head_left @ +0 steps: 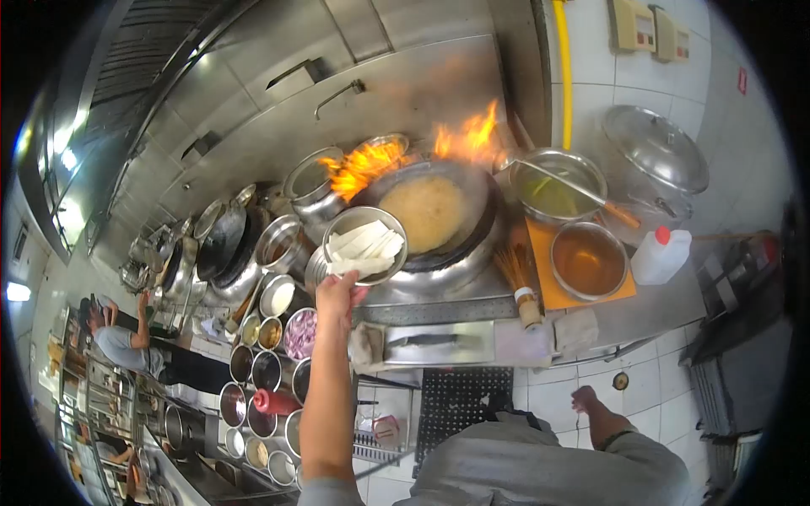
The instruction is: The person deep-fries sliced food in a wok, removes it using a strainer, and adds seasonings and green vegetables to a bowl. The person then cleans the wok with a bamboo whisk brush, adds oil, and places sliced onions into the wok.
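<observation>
My left hand [337,295] grips the rim of a metal bowl [397,268] holding white strips. It is raised at the near left edge of a wok [481,190] of bubbling light-brown liquid, with flames [468,139] behind it. My right hand [584,399] hangs low at my right side, over the tiled floor, fingers curled with nothing visible in them.
Right of the wok are a pot [557,181] with a ladle, a bowl of brown liquid [588,261], a white jug [661,257] and a bamboo brush [527,304]. Ingredient bowls, one of chopped onion [300,334], and a red bottle [276,402] are left. Another person [126,346] stands far left.
</observation>
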Available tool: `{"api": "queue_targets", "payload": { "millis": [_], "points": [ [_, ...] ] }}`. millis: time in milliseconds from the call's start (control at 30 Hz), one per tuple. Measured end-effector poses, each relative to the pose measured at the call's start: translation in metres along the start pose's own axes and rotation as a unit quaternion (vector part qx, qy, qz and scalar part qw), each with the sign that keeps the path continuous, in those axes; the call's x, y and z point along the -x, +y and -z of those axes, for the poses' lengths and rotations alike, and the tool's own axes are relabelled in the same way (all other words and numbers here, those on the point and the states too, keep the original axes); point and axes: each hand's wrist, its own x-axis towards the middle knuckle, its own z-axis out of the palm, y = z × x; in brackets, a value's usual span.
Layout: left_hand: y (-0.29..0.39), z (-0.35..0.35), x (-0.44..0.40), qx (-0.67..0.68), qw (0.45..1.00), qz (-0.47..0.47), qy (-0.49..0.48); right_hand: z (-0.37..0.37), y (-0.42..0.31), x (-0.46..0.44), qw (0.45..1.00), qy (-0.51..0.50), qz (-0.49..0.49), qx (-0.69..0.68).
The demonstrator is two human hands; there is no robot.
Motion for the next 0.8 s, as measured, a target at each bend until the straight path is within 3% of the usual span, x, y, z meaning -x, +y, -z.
{"api": "queue_targets", "payload": {
  "millis": [67,167,200,233,267,333,367,467,567,633,700,767,800],
  "points": [
    [0.003,-0.025,-0.039,-0.138,0.990,-0.035,0.020,-0.026,-0.024,0.054,0.971,0.176,0.020,0.161],
    [0.006,-0.057,-0.075,-0.397,0.906,-0.116,0.094,-0.002,-0.015,0.062,0.938,0.142,0.029,0.314],
    [0.004,-0.066,-0.084,-0.467,0.861,-0.161,0.118,-0.004,-0.014,0.069,0.983,0.175,-0.047,0.035],
    [0.001,-0.072,-0.096,-0.532,0.809,-0.206,0.142,-0.013,-0.010,0.073,0.985,0.166,-0.036,0.018],
    [-0.011,-0.070,-0.123,-0.556,0.792,-0.196,0.160,-0.001,0.019,0.055,0.987,0.158,-0.022,0.001],
    [0.000,-0.083,-0.121,-0.558,0.785,-0.209,0.172,-0.012,0.029,0.061,0.988,0.144,0.031,-0.037],
    [0.005,-0.088,-0.121,-0.558,0.781,-0.215,0.179,-0.028,0.026,0.068,0.984,0.167,0.053,0.018],
    [0.006,-0.087,-0.154,-0.525,0.727,-0.350,0.271,-0.057,0.005,0.086,0.994,0.102,0.014,0.044],
    [0.035,-0.082,-0.159,-0.551,0.723,-0.323,0.263,-0.080,-0.030,0.116,0.987,-0.012,0.015,0.157],
    [0.036,-0.073,-0.158,-0.533,0.730,-0.320,0.283,-0.152,-0.121,0.187,0.955,-0.056,0.005,0.291],
    [0.033,-0.067,-0.150,-0.542,0.724,-0.310,0.293,-0.199,-0.199,0.245,0.955,-0.107,0.037,0.275],
    [0.036,-0.063,-0.134,-0.287,0.905,-0.177,0.258,-0.231,-0.277,0.290,0.902,-0.123,0.148,0.387],
    [0.035,-0.057,-0.127,-0.144,0.957,-0.103,0.230,-0.231,-0.306,0.299,0.898,-0.094,0.232,0.361]
  ]
}}
